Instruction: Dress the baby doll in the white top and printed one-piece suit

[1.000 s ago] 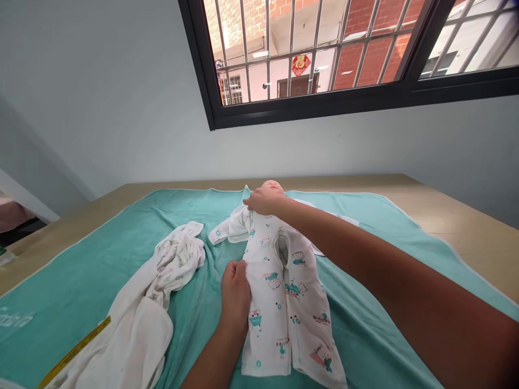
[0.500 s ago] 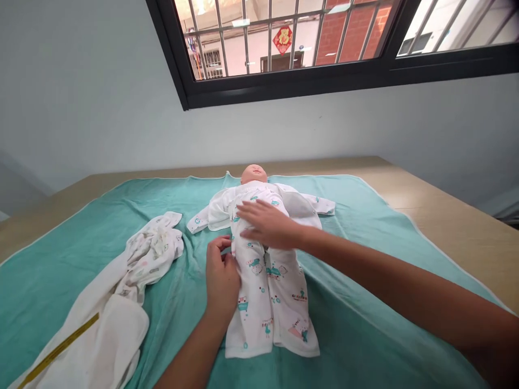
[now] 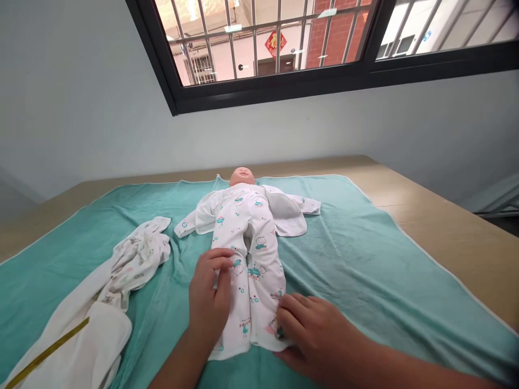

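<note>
A baby doll (image 3: 242, 176) lies on its back, its head toward the wall. White baby pants (image 3: 263, 246) with a teal and pink animal print cover its legs and reach up over its front. Its white jacket (image 3: 287, 213) spreads out at both sides, sleeves stretched outward. My left hand (image 3: 210, 294) rests against the left pant leg, fingers loosely bent and thumb apart. Down at the right leg's cuff, my right hand (image 3: 314, 332) has its fingers closed on the hem, with the thumb beneath the edge.
A teal blanket (image 3: 344, 259) is spread over the wooden table (image 3: 430, 221). To the left lies a crumpled white printed garment (image 3: 121, 275), with a yellow measuring strip (image 3: 48, 351) across its lower part. A barred window (image 3: 263, 43) is set in the wall behind.
My right hand has moved from the top of the pants down to the right cuff and closed there. My left hand has stayed beside the left leg. The view has shifted slightly.
</note>
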{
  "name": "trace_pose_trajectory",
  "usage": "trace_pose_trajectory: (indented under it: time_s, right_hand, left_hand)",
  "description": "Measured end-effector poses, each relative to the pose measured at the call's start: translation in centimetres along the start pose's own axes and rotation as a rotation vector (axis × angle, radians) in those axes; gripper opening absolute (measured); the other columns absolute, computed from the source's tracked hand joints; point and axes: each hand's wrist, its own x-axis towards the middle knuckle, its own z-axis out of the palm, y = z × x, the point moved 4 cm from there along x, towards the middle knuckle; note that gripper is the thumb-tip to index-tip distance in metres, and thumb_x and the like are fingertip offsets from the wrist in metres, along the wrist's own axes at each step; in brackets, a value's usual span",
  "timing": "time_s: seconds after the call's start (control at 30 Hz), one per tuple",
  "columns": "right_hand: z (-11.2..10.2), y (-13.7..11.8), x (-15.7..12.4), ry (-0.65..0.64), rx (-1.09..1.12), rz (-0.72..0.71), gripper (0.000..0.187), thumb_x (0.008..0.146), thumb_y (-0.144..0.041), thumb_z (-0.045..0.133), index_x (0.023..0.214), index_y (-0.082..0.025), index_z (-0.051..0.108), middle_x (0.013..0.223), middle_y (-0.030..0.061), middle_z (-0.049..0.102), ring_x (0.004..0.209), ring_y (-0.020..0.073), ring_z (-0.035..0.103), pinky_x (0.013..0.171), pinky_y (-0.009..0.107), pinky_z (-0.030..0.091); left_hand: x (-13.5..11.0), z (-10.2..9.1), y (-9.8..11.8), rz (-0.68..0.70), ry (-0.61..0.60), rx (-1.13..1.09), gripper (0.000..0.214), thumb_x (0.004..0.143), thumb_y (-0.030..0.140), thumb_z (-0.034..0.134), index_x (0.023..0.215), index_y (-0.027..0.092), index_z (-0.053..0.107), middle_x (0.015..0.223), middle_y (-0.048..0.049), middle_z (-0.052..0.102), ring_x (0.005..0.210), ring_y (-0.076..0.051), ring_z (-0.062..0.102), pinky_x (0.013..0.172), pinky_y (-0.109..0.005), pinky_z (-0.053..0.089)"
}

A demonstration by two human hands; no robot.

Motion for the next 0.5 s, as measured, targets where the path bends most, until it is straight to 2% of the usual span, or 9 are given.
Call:
trace_pose_trajectory:
  time_s: [0.13,0.2,0.27,0.4,0.5]
  right_hand:
    - [-0.7,-1.4,0.9,0.192,-0.175,-0.153,0.029,0.086,-0.021,0.055,0.115,-0.016,0.059,0.104,0.0105,0.064,0.084,0.0227,0.055,0.060,0.034,0.036]
    - [-1.3,-1.8,1.6,0.173,-0.185,-0.204,0.024,0.088,-0.015,0.051,0.110,-0.016,0.061,0.097,0.0096,0.063,0.079,0.0206,0.053,0.060,0.034,0.035]
    - [-1.9,-1.8,1.8,0.116,-0.160,-0.219,0.018,0.089,-0.014,0.048,0.099,-0.015,0.062,0.085,0.0082,0.060,0.071,0.0187,0.049,0.058,0.034,0.033]
    - [-3.3,-1.1,1.1,0.036,-0.110,-0.208,0.016,0.089,-0.009,0.047,0.081,-0.016,0.059,0.075,0.0056,0.054,0.064,0.0173,0.045,0.055,0.033,0.032]
    - [-4.4,-0.7,0.3,-0.019,-0.042,-0.181,0.018,0.091,-0.009,0.047,0.081,-0.019,0.057,0.075,0.0038,0.057,0.061,0.0157,0.045,0.052,0.033,0.032]
  left_hand:
    - [-0.2,1.5,1.0,0.166,-0.204,-0.008,0.021,0.088,0.005,0.044,0.091,0.022,0.055,0.108,-0.0056,0.063,0.109,-0.019,0.056,0.095,-0.038,0.045]
    - [-0.2,2.1,1.0,0.224,-0.334,0.027,0.025,0.085,0.002,0.044,0.088,0.022,0.057,0.106,-0.0052,0.066,0.111,-0.021,0.056,0.098,-0.041,0.042]
    - [-0.2,2.3,0.8,0.244,-0.413,0.046,0.029,0.080,-0.002,0.043,0.085,0.023,0.058,0.102,-0.0033,0.068,0.109,-0.021,0.057,0.098,-0.042,0.041]
    - [-0.1,2.2,0.6,0.235,-0.440,0.034,0.031,0.075,-0.004,0.042,0.079,0.022,0.058,0.091,-0.0009,0.070,0.098,-0.019,0.060,0.094,-0.040,0.042]
    - [-0.1,2.2,0.7,0.226,-0.461,0.053,0.029,0.075,-0.002,0.043,0.078,0.022,0.059,0.085,-0.0011,0.069,0.092,-0.020,0.060,0.091,-0.041,0.042]
